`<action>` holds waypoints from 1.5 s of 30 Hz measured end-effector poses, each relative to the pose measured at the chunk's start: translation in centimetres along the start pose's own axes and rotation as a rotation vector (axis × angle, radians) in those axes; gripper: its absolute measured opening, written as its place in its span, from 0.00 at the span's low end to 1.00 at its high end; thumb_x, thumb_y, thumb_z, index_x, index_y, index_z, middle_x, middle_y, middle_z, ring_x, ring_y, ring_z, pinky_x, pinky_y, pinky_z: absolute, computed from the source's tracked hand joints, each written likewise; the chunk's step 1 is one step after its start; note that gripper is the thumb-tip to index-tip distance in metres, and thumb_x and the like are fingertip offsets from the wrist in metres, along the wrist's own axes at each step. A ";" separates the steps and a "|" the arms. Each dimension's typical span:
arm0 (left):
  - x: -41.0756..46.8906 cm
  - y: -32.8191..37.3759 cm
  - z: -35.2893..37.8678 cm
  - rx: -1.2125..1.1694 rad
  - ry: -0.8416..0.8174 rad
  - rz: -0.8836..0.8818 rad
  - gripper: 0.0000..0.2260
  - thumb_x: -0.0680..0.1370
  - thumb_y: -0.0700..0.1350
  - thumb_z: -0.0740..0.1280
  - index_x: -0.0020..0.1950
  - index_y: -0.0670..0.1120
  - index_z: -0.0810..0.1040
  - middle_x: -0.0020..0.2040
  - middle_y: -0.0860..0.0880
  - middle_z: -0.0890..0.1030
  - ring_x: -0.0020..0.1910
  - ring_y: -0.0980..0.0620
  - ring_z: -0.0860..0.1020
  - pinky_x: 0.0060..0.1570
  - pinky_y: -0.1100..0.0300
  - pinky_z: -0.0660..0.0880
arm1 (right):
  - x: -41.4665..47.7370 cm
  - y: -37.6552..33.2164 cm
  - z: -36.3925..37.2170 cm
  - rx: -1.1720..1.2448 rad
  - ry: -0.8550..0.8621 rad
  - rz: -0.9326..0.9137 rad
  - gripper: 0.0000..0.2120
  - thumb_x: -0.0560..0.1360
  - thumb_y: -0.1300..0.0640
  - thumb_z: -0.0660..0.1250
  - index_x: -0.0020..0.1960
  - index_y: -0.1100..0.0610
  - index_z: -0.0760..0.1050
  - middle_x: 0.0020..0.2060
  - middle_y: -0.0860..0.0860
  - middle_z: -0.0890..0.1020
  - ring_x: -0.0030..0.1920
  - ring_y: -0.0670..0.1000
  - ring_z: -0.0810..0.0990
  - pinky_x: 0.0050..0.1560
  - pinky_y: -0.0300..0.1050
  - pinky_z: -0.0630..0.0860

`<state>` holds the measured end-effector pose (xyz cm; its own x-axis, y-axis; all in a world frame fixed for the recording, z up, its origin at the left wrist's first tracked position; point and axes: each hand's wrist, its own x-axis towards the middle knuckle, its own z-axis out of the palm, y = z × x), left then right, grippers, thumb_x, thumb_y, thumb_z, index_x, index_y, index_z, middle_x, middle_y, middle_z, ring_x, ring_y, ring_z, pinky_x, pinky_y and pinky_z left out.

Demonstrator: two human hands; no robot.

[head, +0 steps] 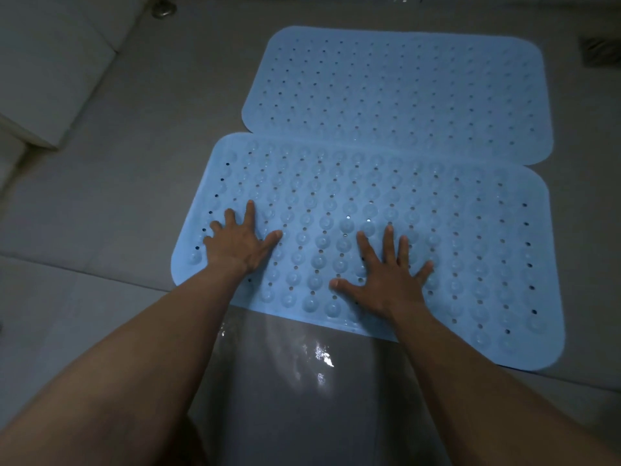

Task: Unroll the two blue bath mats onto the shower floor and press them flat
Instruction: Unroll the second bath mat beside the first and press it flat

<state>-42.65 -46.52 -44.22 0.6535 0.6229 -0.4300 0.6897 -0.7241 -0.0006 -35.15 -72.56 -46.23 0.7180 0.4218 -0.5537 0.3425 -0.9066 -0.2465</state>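
Your left hand (240, 242) lay palm-down on the near mat (453, 230), close to its left end, fingers straight and spread, gripping nothing. Your right hand (386, 280) lay palm-down on the same mat toward its middle and nearer edge, fingers likewise splayed flat. The hands were well apart, with both forearms reaching forward.

Head view: the near mat was blue, unrolled on the grey shower floor (134, 196), showing rows of holes and round suction cups. The far mat (403, 95), also blue and unrolled, lay beyond it and offset to the right. The long edges met, and the near mat's edge appeared to sit slightly over the far one. A wet patch (319, 358) glinted on the floor between your forearms. A floor drain (601, 52) sat at upper right, a metal fitting (163, 10) at the top, and a pale ledge (50, 62) at left.
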 end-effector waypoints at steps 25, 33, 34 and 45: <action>2.4 -0.6 0.3 -0.031 -0.127 -0.018 0.50 0.61 0.81 0.53 0.79 0.65 0.40 0.81 0.47 0.39 0.78 0.33 0.43 0.71 0.28 0.48 | -0.2 7.0 -2.9 0.144 -0.047 0.281 0.60 0.54 0.14 0.55 0.73 0.34 0.26 0.72 0.49 0.21 0.74 0.61 0.25 0.64 0.83 0.38; 2.3 -0.3 0.8 -0.028 -0.110 0.004 0.50 0.61 0.82 0.52 0.78 0.65 0.40 0.81 0.47 0.39 0.78 0.33 0.43 0.71 0.28 0.48 | -0.8 7.9 -3.3 0.134 -0.051 0.281 0.60 0.54 0.14 0.54 0.74 0.34 0.27 0.73 0.49 0.22 0.75 0.61 0.26 0.64 0.83 0.39; 2.3 -0.2 0.8 -0.031 -0.108 0.006 0.50 0.61 0.82 0.52 0.78 0.65 0.40 0.81 0.47 0.40 0.78 0.33 0.43 0.71 0.28 0.48 | -0.9 8.0 -3.3 0.130 -0.049 0.283 0.59 0.54 0.14 0.54 0.74 0.34 0.27 0.73 0.48 0.23 0.75 0.60 0.27 0.64 0.83 0.40; 1.8 -0.3 0.6 -0.057 -0.094 0.012 0.52 0.60 0.83 0.53 0.78 0.65 0.40 0.81 0.48 0.42 0.78 0.35 0.44 0.72 0.30 0.51 | -0.8 8.5 -3.2 0.087 -0.046 0.291 0.58 0.55 0.14 0.53 0.74 0.34 0.28 0.74 0.48 0.24 0.76 0.60 0.29 0.66 0.81 0.41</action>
<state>-41.83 -45.36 -45.56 0.6317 0.5814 -0.5128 0.7001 -0.7119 0.0554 -30.90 -80.60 -45.31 0.7493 0.1454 -0.6461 0.0720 -0.9877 -0.1388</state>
